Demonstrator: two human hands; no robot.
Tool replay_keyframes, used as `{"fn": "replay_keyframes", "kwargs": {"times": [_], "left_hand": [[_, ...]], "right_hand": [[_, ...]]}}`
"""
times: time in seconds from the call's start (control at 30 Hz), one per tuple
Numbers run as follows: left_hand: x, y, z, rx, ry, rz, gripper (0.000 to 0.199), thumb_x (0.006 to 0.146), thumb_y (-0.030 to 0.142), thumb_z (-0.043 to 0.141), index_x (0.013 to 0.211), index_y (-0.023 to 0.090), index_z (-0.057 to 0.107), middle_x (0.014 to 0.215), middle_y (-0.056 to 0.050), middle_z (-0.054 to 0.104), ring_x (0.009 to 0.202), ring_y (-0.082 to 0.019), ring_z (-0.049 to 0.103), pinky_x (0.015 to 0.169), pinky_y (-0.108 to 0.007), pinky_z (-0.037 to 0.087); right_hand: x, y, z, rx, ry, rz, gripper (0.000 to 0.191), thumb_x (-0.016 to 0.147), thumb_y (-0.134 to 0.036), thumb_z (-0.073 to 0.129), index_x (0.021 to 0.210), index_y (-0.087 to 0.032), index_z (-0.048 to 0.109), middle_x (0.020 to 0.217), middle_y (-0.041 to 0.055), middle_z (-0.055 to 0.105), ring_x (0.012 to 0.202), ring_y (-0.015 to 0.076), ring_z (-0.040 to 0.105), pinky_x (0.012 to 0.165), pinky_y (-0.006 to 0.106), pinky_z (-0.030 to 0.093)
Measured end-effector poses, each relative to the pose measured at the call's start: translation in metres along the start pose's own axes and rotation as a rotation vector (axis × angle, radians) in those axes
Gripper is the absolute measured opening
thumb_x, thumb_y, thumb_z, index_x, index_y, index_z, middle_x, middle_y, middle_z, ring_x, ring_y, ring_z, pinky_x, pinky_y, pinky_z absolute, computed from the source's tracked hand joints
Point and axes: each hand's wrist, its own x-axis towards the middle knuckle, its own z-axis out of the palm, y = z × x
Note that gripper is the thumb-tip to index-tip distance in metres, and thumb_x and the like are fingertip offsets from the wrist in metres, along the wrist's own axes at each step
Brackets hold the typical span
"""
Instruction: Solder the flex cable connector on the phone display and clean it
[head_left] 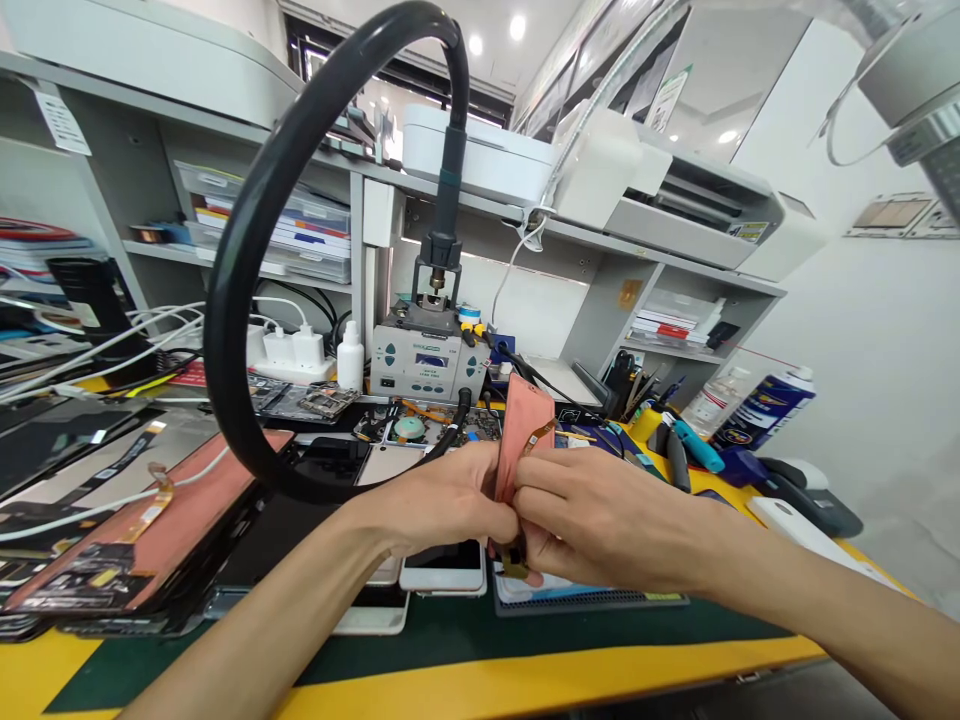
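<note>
Both hands hold a phone screen point(523, 420) with a copper-coloured back, tilted nearly upright above the bench. My left hand point(454, 505) grips its left edge, fingers closed. My right hand point(577, 510) is closed against the copper face, its fingers pinched near the lower part; the fingertips are partly hidden. An orange-brown flex cable point(538, 436) sticks out above the right hand's knuckles. Below the hands, a white-framed phone point(442, 575) lies on the green mat point(480, 630).
A hot-air station point(427, 360) stands behind, its thick black hose point(225, 300) looping up in front of me at left. Phone screens, one with a copper-coloured back point(172, 510), are piled at left. Hand tools point(679, 450) and a blue can point(765, 408) stand at right.
</note>
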Motion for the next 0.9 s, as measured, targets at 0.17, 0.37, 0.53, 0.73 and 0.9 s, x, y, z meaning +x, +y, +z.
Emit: {"fn": "replay_keyframes", "kwargs": {"times": [0.17,0.37,0.53,0.73,0.9], "left_hand": [[0.002,0.001,0.001,0.012,-0.063,0.023,0.019,0.054,0.000,0.050,0.061,0.016,0.055,0.060,0.004,0.057,0.063,-0.012,0.058,0.055,-0.020,0.040],[0.000,0.000,0.000,-0.074,-0.096,-0.028,0.018,0.057,-0.002,0.052,0.063,0.015,0.055,0.064,0.004,0.057,0.060,-0.010,0.059,0.055,-0.020,0.040],[-0.002,0.002,0.001,-0.225,-0.089,-0.017,0.022,0.060,-0.004,0.054,0.069,0.015,0.060,0.063,0.004,0.058,0.060,-0.011,0.061,0.055,-0.021,0.044],[-0.005,0.002,0.001,-0.294,-0.091,0.017,0.034,0.069,-0.006,0.055,0.093,0.017,0.065,0.078,-0.002,0.068,0.071,-0.017,0.067,0.068,-0.033,0.054],[-0.006,0.003,0.001,-0.288,-0.078,0.056,0.037,0.071,-0.006,0.054,0.098,0.015,0.067,0.083,-0.004,0.070,0.073,-0.015,0.067,0.062,-0.023,0.050]], "right_hand": [[0.004,0.001,-0.006,0.076,-0.035,0.052,0.016,0.079,-0.009,0.056,0.064,-0.016,0.058,0.060,-0.0031,0.046,0.057,0.0138,0.028,0.055,0.031,0.029],[0.007,0.002,-0.014,0.215,-0.051,0.138,0.014,0.073,-0.006,0.055,0.063,-0.016,0.055,0.062,-0.0038,0.044,0.057,0.0117,0.031,0.053,0.029,0.027],[0.002,0.002,-0.023,0.196,-0.037,0.172,0.015,0.080,-0.011,0.055,0.067,-0.017,0.056,0.067,-0.0023,0.050,0.059,0.0122,0.035,0.052,0.029,0.027],[-0.009,-0.002,-0.031,0.045,0.000,0.178,0.017,0.091,-0.018,0.055,0.075,-0.015,0.061,0.073,0.0028,0.058,0.064,0.0150,0.047,0.057,0.030,0.034],[-0.018,-0.008,-0.035,0.055,0.132,0.233,0.014,0.092,-0.018,0.055,0.085,-0.016,0.066,0.078,0.0042,0.064,0.065,0.0151,0.053,0.057,0.030,0.034]]}}
